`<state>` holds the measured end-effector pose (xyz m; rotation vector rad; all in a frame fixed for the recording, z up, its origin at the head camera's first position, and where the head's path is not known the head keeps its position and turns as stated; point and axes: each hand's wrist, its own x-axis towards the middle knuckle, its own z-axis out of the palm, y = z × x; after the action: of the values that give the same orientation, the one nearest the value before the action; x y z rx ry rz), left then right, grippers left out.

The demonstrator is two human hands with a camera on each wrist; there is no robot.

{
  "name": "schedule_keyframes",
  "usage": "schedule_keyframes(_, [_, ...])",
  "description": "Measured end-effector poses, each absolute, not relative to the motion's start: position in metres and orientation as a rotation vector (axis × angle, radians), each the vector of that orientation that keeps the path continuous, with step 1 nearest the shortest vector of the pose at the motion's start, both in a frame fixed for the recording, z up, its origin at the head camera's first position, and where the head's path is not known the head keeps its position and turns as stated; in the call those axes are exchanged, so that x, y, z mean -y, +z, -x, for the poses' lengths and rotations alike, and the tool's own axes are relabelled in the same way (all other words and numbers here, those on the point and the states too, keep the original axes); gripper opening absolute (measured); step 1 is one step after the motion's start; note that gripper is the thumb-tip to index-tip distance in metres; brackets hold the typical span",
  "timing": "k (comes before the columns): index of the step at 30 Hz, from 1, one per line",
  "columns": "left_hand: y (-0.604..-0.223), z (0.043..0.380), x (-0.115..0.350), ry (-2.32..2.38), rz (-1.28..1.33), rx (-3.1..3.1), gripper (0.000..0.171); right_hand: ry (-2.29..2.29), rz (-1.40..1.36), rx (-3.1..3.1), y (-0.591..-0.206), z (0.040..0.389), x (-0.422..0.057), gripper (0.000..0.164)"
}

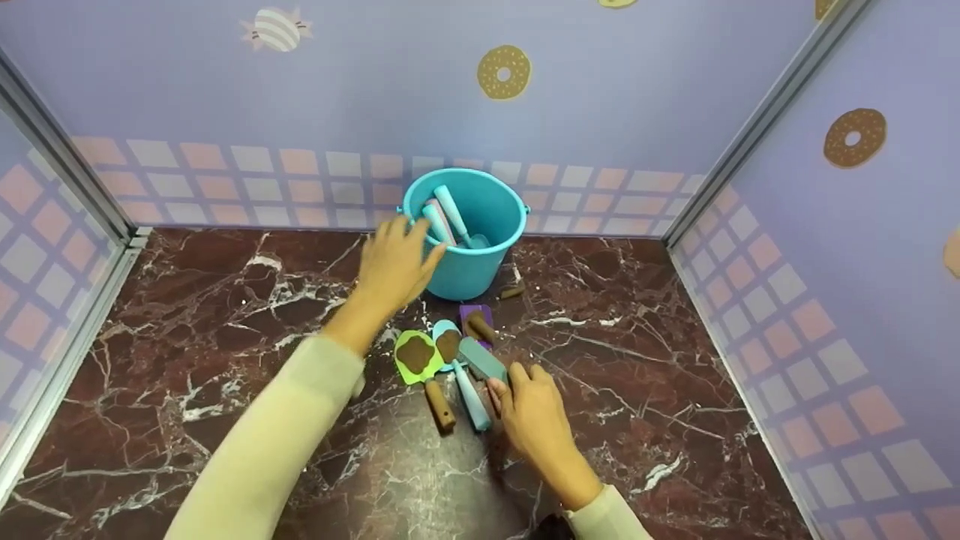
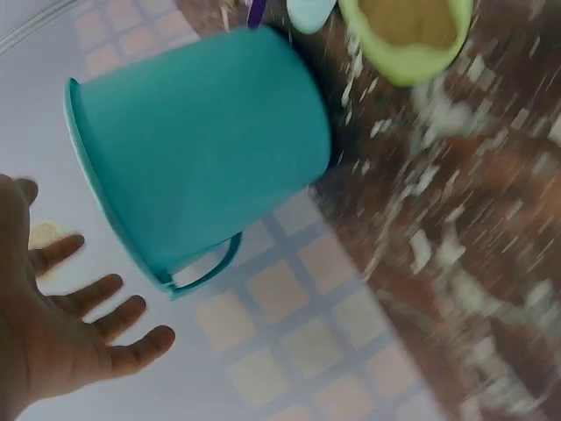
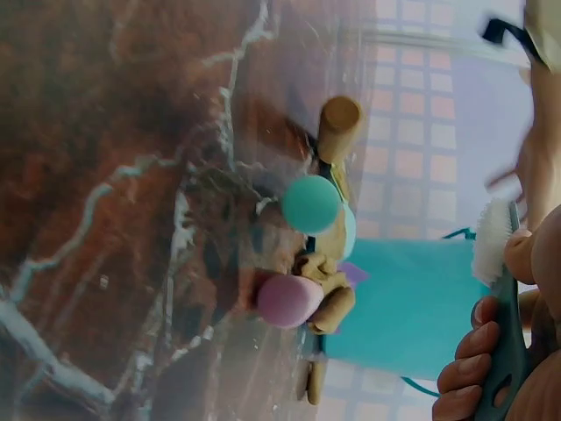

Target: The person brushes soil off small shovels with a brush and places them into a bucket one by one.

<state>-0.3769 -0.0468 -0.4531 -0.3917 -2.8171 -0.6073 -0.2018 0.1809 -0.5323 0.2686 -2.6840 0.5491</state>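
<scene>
My left hand is at the front left of the blue bucket, its fingers spread and holding nothing. In the left wrist view the fingers stand apart from the bucket's rim. My right hand grips a teal scrub brush; white bristles show in the right wrist view. Under and beside the brush lie a green toy shovel with a brown handle, a light blue shovel and a purple shovel, bearing brown dough-like lumps. A pink handle is partly hidden by my right hand.
Several light blue and pink handles lean inside the bucket. A small brown piece lies by its base. Patterned panels close in the dark red marble-look surface at the back and sides. White crumbs are scattered about.
</scene>
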Motion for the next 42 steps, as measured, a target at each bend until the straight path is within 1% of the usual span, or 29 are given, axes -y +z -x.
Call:
schedule_keyframes(2, [-0.468,0.357,0.057,-0.66,0.303,2.825,0.064,0.557,-0.255,2.667,-0.53,0.204,-0.18,0.032])
schedule_keyframes(7, [-0.515,0.304,0.064,-0.676,0.135,2.984,0.06,0.569,-0.21,2.659,-0.526,0.207,-0.181,0.031])
schedule_keyframes(11, [-0.548,0.271,0.055,-0.655,0.035,3.12,0.058,0.56,-0.217,2.666,-0.526,0.207,-0.178,0.033])
schedule_keyframes(15, [-0.569,0.252,0.036,-0.643,-0.049,3.206,0.061,0.561,-0.237,2.653,-0.529,0.205,-0.176,0.033])
schedule_keyframes(18, [-0.575,0.245,0.021,-0.633,-0.144,3.232,0.064,0.571,-0.256,2.643,-0.531,0.203,-0.173,0.033])
schedule_keyframes(21, [-0.577,0.244,0.011,-0.617,-0.22,3.211,0.063,0.576,-0.26,2.636,-0.531,0.202,-0.17,0.034])
schedule_keyframes(31, [-0.582,0.248,0.001,-0.575,-0.345,3.086,0.036,0.624,-0.198,2.698,-0.528,0.196,-0.163,0.035])
schedule_keyframes(37, [-0.586,0.246,0.01,-0.6,-0.309,3.015,0.017,0.625,-0.196,2.702,-0.527,0.197,-0.165,0.034])
schedule_keyframes(42, [-0.587,0.241,0.022,-0.575,-0.207,2.91,0.02,0.62,-0.201,2.693,-0.527,0.199,-0.166,0.033])
